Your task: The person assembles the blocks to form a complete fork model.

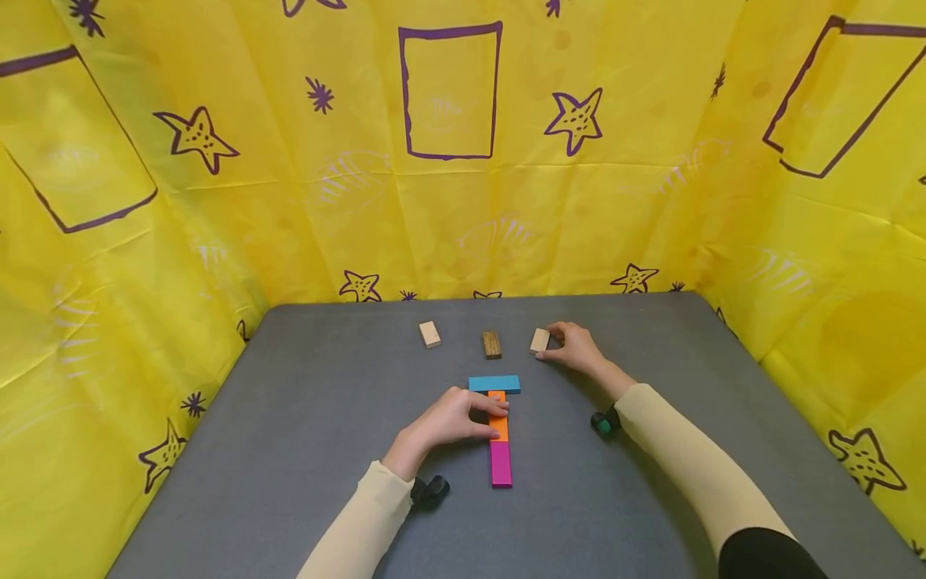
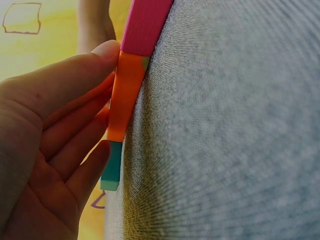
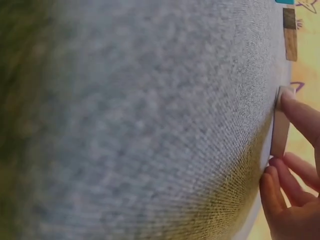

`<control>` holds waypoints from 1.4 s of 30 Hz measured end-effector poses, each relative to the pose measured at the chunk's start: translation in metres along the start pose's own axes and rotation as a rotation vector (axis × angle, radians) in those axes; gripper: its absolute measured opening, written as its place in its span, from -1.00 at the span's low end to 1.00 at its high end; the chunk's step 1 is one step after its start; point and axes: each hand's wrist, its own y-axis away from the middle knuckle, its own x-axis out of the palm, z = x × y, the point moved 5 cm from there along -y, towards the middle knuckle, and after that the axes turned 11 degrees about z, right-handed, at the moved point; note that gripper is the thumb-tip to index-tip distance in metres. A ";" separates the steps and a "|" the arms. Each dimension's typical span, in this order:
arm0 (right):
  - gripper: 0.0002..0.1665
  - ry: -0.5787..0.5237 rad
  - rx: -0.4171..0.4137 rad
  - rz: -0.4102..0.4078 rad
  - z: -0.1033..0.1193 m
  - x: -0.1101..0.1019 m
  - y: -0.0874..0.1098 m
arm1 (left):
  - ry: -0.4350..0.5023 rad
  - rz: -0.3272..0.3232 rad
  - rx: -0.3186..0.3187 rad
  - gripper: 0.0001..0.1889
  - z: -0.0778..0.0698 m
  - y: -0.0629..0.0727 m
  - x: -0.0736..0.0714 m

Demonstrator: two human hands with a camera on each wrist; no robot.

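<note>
In the head view an orange block (image 1: 497,420) lies flat between a blue block (image 1: 495,384) set crosswise at its far end and a magenta block (image 1: 501,464) at its near end, making a T. My left hand (image 1: 452,416) holds the orange block from the left, thumb toward the magenta end and fingers toward the blue one. The left wrist view shows the thumb (image 2: 107,51) right at the magenta-orange seam. Farther off to the right, my right hand (image 1: 576,349) pinches a pale wooden block (image 1: 538,341) by its ends, thumb on the near side.
A dark brown wooden block (image 1: 492,345) lies beyond the T, and another pale wooden block (image 1: 430,334) is to its left. Everything lies on a grey table (image 1: 304,418), with yellow cloth (image 1: 448,233) hanging behind it and at both sides.
</note>
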 end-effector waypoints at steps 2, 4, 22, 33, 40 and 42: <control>-0.20 0.006 0.002 0.004 -0.001 0.000 -0.001 | 0.000 -0.001 0.003 -0.60 -0.001 0.000 -0.001; -0.20 0.005 0.002 0.004 -0.001 0.000 -0.001 | 0.000 -0.003 0.006 -0.60 -0.002 0.000 -0.001; -0.23 0.001 0.008 0.035 -0.002 -0.005 -0.007 | 0.017 0.006 -0.014 -0.60 0.001 -0.002 -0.001; -0.22 -0.016 -0.015 0.044 0.007 -0.005 -0.004 | 0.024 0.008 -0.015 -0.60 0.002 -0.002 0.000; -0.22 0.015 -0.070 0.057 0.020 -0.004 -0.002 | 0.010 0.006 -0.007 -0.60 0.002 -0.001 0.001; -0.22 0.015 -0.080 0.061 0.023 -0.003 -0.002 | 0.007 0.004 -0.004 -0.60 0.002 -0.001 0.001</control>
